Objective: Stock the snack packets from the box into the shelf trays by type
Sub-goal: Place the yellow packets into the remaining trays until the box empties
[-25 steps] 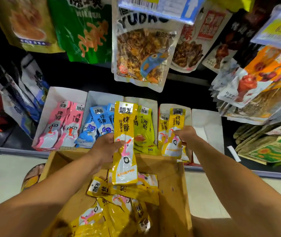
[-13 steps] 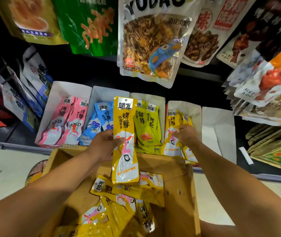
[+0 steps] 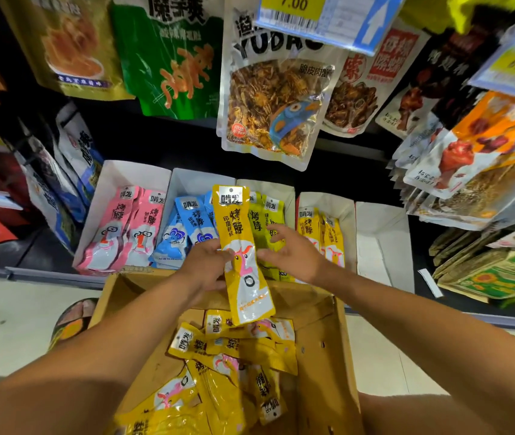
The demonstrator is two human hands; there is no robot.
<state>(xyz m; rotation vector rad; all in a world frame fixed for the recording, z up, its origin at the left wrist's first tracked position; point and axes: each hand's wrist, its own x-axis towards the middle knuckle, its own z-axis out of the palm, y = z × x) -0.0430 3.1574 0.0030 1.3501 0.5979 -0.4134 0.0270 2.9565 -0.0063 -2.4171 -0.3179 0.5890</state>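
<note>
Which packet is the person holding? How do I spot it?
Find the brown cardboard box at the bottom, below the white shelf trays. Above its far edge, the left hand grips one long yellow packet. Only this one is held up in the air; the other yellow packets lie in the box or a tray.

Room in rightmost tray (image 3: 382, 237), hanging bags (image 3: 268, 98) crowd overhead

price tag (image 3: 290, 7): "7.00" | clear hanging pouch (image 3: 275, 102): "YUDA", partly covered | held yellow packet (image 3: 234, 221): "啃发", "烤脖"
</note>
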